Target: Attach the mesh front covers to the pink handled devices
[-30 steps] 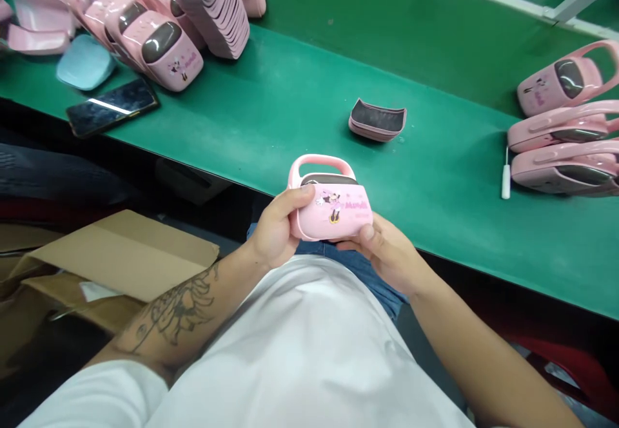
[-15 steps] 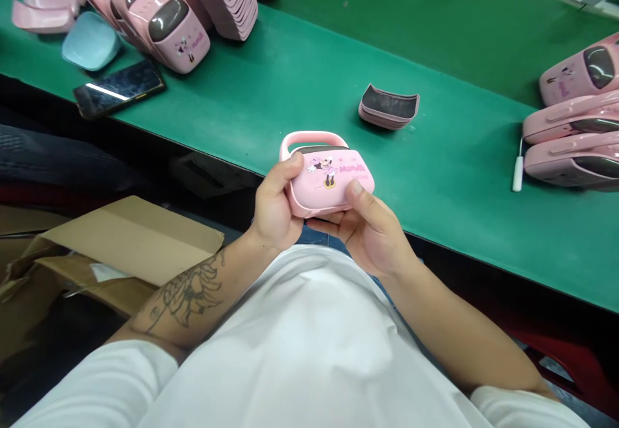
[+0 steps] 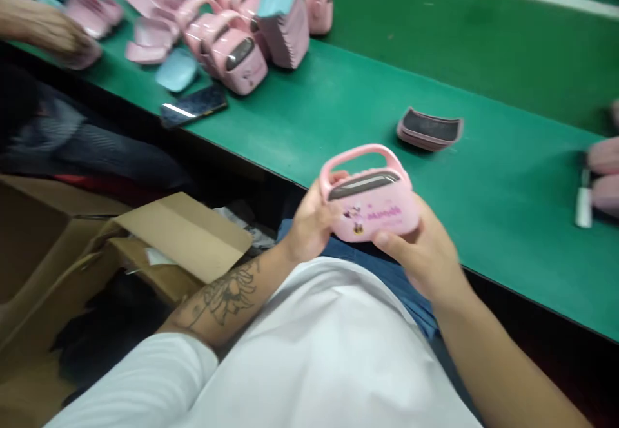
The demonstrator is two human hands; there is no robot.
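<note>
Both my hands hold a pink plastic case with a carrying handle (image 3: pixel 372 212), over my lap in front of the bench edge. A dark glossy window runs along its upper side, and a cartoon figure with pink lettering is printed on the front. My left hand (image 3: pixel 312 222) grips the left end, its fingers behind the handle's base. At the right end my right hand (image 3: pixel 428 244) is closed round the case, its thumb on the lower front edge. Beyond the case, a small stack of curved pink pieces with a dark inner face (image 3: pixel 430 130) lies on the bench.
Several pink handled cases (image 3: pixel 242 60) stand at the back left, beside a stack of pink pieces (image 3: pixel 289 28). A phone (image 3: pixel 193 106) and a blue piece (image 3: pixel 177 70) lie nearby. A co-worker's hand (image 3: pixel 53 28) is far left; an open cardboard box (image 3: pixel 184 234) is below.
The case has tilted so its dark window and handle show more. The view has swung left, bringing a co-worker's hand into sight and shifting the bench items rightward.
</note>
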